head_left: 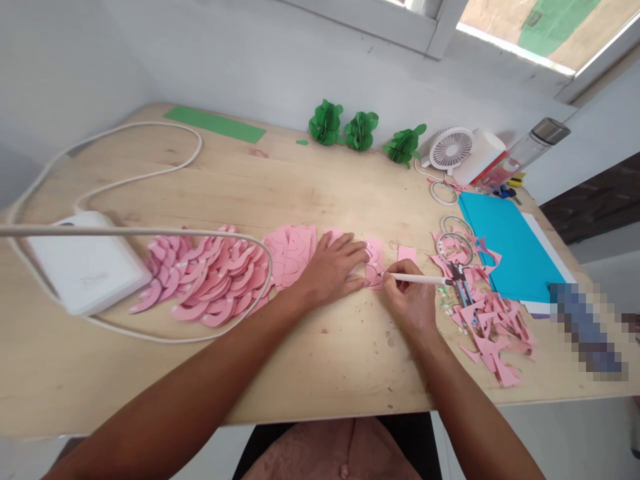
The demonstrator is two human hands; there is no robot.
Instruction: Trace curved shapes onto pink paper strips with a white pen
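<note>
The pink paper [373,263] seems light, easily creased; best held at its edges; right grip [411,301] pinches pen [420,278]; left grip [331,268] lies spread.

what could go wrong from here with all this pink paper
The narrow pink slip might shift under the pen in the right grip, skewing the drawing. A tug on the white cable, whose loop crosses the pink pile in this view, could scatter it. The blue-handled tool among pink scraps may get swept along with them.
</note>
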